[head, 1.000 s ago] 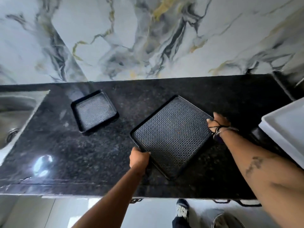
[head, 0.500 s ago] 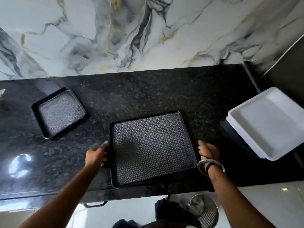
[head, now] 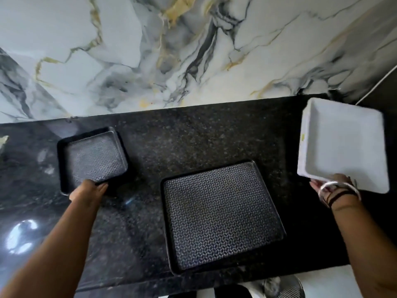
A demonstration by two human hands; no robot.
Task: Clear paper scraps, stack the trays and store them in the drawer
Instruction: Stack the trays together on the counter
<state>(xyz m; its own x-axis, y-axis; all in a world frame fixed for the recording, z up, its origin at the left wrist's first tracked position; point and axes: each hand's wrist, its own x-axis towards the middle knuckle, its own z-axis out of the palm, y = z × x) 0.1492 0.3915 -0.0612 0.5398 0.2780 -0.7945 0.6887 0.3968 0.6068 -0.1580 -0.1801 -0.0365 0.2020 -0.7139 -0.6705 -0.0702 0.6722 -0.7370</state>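
Note:
A large black patterned tray [head: 221, 214] lies flat on the black granite counter [head: 193, 134], near its front edge, with no hand on it. To its left sits a small black patterned tray [head: 92, 160]; my left hand [head: 90, 191] grips its near edge. At the right, a white square tray [head: 341, 143] is tilted up off the counter, and my right hand [head: 328, 184], with bangles on the wrist, holds its near edge. No paper scraps show on the trays.
A marble-patterned wall [head: 193, 50] rises behind the counter. A round metal mesh object [head: 283, 287] sits below the counter's front edge. A dark panel stands at the far right corner.
Both hands have left the large tray. The left hand has moved to the small tray's near edge; the right hand has taken the white tray and tilted it up.

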